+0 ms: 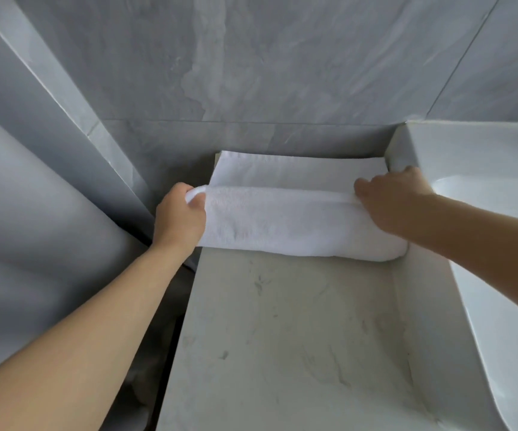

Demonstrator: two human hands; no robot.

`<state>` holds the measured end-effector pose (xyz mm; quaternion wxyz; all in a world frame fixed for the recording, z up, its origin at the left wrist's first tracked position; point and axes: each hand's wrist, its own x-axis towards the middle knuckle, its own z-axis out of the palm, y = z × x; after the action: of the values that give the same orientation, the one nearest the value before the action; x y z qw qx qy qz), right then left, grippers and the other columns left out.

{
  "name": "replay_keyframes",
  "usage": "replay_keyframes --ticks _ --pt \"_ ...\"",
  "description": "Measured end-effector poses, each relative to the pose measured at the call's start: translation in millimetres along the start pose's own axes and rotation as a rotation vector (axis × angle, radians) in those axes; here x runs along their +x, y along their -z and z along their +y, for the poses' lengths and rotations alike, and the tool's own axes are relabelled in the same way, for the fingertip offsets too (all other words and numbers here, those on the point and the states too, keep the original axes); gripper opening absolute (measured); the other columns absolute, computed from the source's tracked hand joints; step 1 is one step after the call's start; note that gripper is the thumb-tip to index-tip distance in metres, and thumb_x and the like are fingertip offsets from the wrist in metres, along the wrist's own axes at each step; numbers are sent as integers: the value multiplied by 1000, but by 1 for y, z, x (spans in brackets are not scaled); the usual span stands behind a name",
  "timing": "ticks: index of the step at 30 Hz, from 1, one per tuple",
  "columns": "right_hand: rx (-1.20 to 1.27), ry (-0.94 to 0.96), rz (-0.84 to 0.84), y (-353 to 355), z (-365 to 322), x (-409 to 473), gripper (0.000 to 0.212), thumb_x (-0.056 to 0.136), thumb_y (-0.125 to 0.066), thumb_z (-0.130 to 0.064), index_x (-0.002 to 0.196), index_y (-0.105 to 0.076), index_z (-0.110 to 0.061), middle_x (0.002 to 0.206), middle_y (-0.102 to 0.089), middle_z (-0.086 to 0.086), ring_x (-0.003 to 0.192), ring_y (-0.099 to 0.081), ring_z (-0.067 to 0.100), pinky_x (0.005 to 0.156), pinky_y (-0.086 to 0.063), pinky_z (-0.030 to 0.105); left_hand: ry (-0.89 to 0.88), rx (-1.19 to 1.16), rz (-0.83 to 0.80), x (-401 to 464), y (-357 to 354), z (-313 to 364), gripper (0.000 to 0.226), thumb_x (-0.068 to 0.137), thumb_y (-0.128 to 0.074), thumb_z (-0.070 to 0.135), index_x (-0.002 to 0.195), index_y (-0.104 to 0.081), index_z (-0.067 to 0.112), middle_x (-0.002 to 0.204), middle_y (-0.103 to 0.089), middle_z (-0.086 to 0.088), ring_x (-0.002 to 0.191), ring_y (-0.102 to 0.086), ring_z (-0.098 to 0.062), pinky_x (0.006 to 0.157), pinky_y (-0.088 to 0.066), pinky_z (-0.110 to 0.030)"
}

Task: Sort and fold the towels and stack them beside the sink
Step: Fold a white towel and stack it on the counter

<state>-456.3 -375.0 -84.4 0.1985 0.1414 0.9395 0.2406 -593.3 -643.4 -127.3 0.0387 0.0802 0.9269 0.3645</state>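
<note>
A white towel (295,219) lies across the far end of the pale marble counter (282,337), its near half folded over into a thick roll and a flat layer showing behind it. My left hand (180,219) grips the towel's left end, fingers curled round the folded edge. My right hand (391,200) grips the fold at the right end, close to the sink's side wall. The towel's near edge rests on the counter.
A white sink basin (500,228) rises along the right of the counter. Grey marbled tile walls (251,73) close off the back and the left. A dark gap (170,321) runs down the counter's left edge.
</note>
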Motion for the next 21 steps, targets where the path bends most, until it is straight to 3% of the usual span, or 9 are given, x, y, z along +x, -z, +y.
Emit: replay_keyframes --ticks 2,7,9,11,14,16,18,21 --pt "-3 -37 13 2 12 14 26 94 -45 -17 120 -49 -21 113 -63 -3 107 -61 21 85 -39 32 41 -112 32 9 -8 8 20 104 -42 22 116 -53 10 105 -54 2 92 -50 -19 70 -38 -29" --pt "-115 -89 -52 9 21 41 27 94 -47 -21 118 -60 -25 123 -62 -3 121 -53 21 102 -34 33 28 -131 52 45 -23 24 19 104 -42 23 112 -51 9 108 -55 -7 80 -51 -17 62 -37 -26" --pt "-123 -126 -48 12 25 52 28 95 -48 -22 119 -62 -25 125 -62 -2 122 -52 22 101 -33 34 27 -100 51 63 -28 28 27 103 -42 24 118 -52 4 117 -56 -14 97 -56 -31 71 -39 -30" --pt "-128 -155 -36 15 31 62 28 94 -48 -23 118 -62 -25 124 -62 -2 119 -52 22 97 -34 33 15 -72 49 78 -34 33 30 103 -42 24 121 -51 2 113 -54 -12 107 -55 -35 75 -38 -32" --pt "-171 -155 -3 19 37 77 28 92 -49 -24 117 -62 -25 124 -61 -2 117 -52 21 95 -35 33 -1 -46 52 96 -42 39 28 104 -43 24 120 -51 2 104 -45 -2 95 -50 -26 75 -37 -32" --pt "-253 -125 2 20 35 82 27 92 -50 -26 116 -62 -26 123 -61 -3 117 -51 21 96 -36 33 0 -14 38 106 -49 38 22 104 -44 25 111 -50 5 99 -45 0 87 -45 -19 66 -35 -26" --pt "-320 -87 -35 15 28 86 27 91 -51 -27 116 -62 -26 120 -61 -4 115 -51 22 97 -38 34 5 26 13 112 -56 36 17 104 -45 25 100 -45 8 88 -42 3 76 -41 -16 55 -29 -24" --pt "-361 -53 -131 1 16 91 30 90 -48 -24 116 -64 -23 117 -62 -1 110 -53 25 92 -43 36 -17 88 12 116 -62 35 22 103 -48 26 91 -40 9 77 -38 4 61 -34 -11 50 -25 -26"
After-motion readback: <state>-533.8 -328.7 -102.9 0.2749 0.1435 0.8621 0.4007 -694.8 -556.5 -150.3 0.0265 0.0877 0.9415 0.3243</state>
